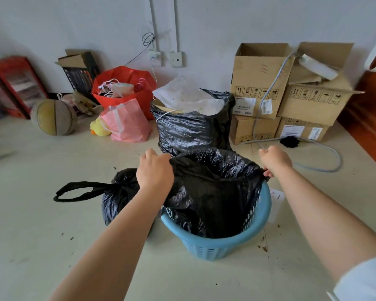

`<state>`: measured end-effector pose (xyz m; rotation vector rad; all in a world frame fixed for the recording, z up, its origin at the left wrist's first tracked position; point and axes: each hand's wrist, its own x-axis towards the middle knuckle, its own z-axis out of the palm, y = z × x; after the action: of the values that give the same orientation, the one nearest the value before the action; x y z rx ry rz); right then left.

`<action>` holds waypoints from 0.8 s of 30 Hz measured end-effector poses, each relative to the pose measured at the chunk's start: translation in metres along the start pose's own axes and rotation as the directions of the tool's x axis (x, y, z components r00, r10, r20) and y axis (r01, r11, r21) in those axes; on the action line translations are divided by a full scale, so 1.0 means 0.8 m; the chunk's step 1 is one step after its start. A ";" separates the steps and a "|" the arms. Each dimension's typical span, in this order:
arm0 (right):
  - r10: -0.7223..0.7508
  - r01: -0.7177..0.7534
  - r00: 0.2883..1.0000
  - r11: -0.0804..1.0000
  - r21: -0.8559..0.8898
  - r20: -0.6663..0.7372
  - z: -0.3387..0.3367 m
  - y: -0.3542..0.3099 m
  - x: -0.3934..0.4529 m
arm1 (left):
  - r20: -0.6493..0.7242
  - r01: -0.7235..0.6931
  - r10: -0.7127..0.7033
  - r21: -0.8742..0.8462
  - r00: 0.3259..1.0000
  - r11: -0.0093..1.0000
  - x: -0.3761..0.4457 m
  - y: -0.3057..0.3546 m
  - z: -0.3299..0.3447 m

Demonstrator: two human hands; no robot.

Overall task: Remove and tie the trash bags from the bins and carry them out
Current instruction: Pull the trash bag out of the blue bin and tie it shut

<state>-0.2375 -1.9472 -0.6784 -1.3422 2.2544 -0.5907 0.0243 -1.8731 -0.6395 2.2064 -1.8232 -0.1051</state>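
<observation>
Left hand and right hand each grip, fingers curled, opposite edges of the crinkled black plastic trash bag lining the round light-blue slotted plastic bin on the floor. A knotted black bag lies touching the bin's left side.

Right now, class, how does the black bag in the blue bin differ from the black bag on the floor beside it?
The bin bag is open, its rim gripped by the left hand and right hand; the floor bag is tied shut, with nothing holding it. The bin bag sits in the blue bin; the floor bag lies on the floor, handles trailing. Both are black plastic.
</observation>
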 end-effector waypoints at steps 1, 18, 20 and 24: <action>0.040 -0.040 0.999 0.996 -0.076 0.002 0.001 0.000 0.002 | -0.001 -0.007 0.007 0.041 1.000 0.999 0.001 0.000 -0.001; -0.299 0.282 0.951 0.745 0.604 -0.076 -0.004 -0.071 -0.012 | -0.081 -0.283 0.271 -0.337 0.959 0.898 0.029 0.002 -0.032; -0.370 0.265 0.929 0.658 0.705 -0.003 -0.011 -0.067 -0.029 | -0.091 -0.276 0.272 -0.551 0.958 0.788 0.025 0.006 -0.042; -0.442 0.290 0.840 0.855 0.429 0.314 -0.024 -0.039 -0.049 | 0.124 0.033 0.122 -0.823 0.985 0.567 0.018 -0.003 -0.042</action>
<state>-0.2104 -1.9233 -0.6390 -1.5460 1.4697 -0.7412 0.0370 -1.8809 -0.6059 1.4743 -1.4242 -0.9630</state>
